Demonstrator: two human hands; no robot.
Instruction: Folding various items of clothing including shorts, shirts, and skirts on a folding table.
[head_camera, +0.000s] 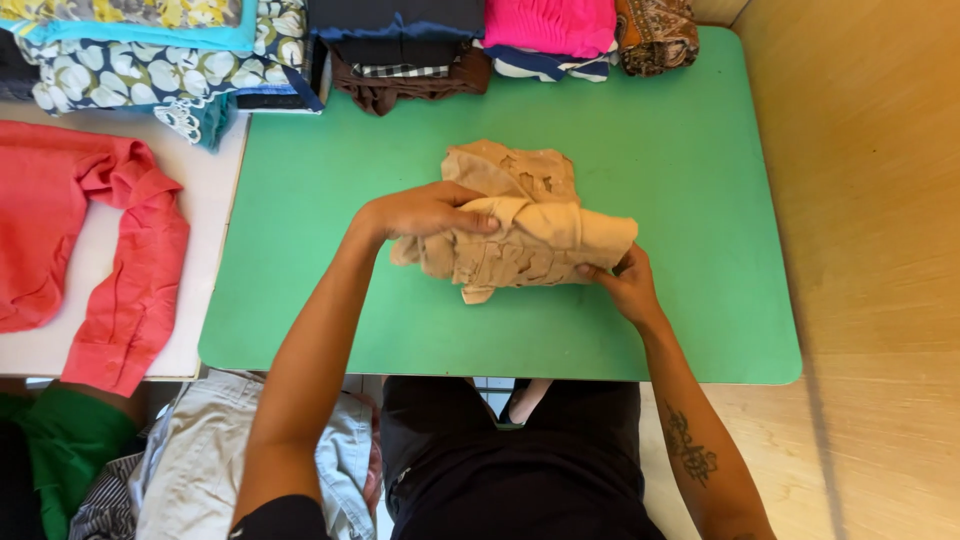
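A beige lace garment (520, 225) lies part-folded in the middle of the green table (680, 160). My left hand (425, 212) lies over its left side, with the fingers curled around a rolled fold of the cloth. My right hand (625, 283) grips the garment's lower right corner, thumb under the fabric edge. Both forearms reach in from the near edge of the table.
Folded clothes line the far edge: a floral stack (140, 60), dark and brown pieces (400, 50), a pink one (550, 25), a patterned brown one (655, 35). A coral sweater (90, 230) lies on the white table at left. Pale trousers (210, 460) hang below.
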